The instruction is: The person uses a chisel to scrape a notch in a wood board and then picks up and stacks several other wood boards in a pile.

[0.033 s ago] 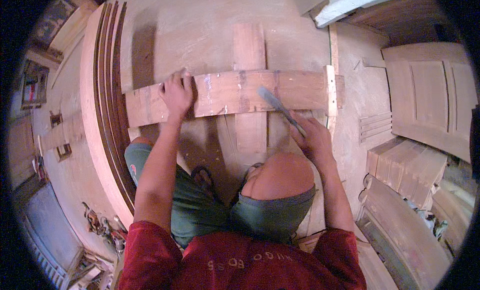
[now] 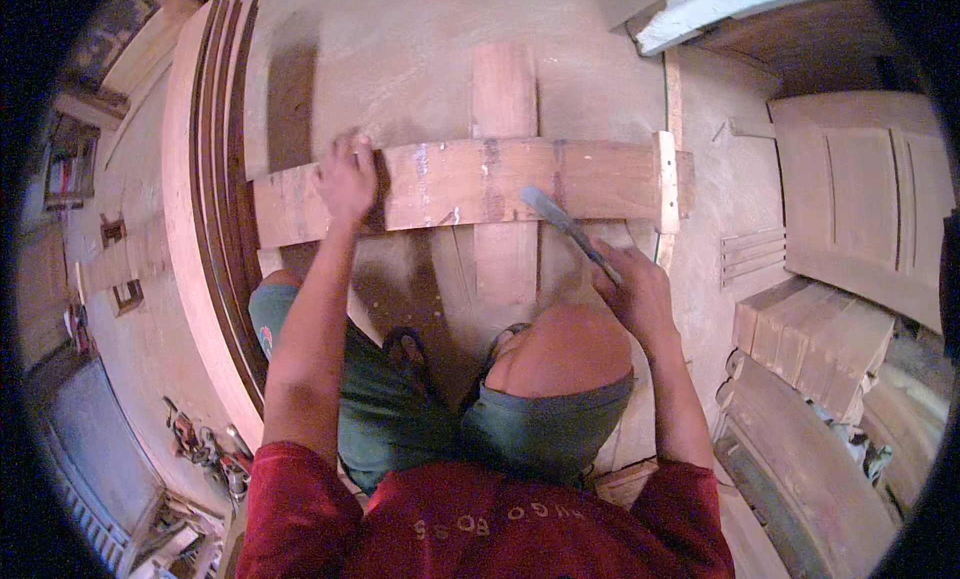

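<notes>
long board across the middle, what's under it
A paler plank lies crosswise under the long board, its ends showing past both edges. The plank's middle, and anything else directly beneath, is covered.

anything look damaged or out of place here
The wide board under the left hand looks marked: dark bands and whitish patches cross its face, unlike the cleaner pale plank beneath it. At lower left, reddish and metallic items lie in a jumble.
</notes>
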`<action>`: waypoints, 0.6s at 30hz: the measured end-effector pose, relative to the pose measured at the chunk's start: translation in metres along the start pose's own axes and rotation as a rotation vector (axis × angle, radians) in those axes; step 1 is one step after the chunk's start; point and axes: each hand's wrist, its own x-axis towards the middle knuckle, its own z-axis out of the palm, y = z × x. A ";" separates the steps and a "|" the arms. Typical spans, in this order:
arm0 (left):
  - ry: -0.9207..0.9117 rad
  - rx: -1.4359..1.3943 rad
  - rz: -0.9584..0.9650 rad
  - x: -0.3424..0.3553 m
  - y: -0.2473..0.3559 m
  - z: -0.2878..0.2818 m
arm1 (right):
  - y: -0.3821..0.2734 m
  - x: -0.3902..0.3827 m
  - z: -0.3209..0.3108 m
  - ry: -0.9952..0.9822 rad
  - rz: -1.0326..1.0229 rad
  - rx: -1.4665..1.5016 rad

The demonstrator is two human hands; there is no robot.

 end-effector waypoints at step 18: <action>0.160 0.201 -0.116 0.009 -0.051 -0.006 | -0.050 0.097 0.007 -0.042 -0.228 -0.122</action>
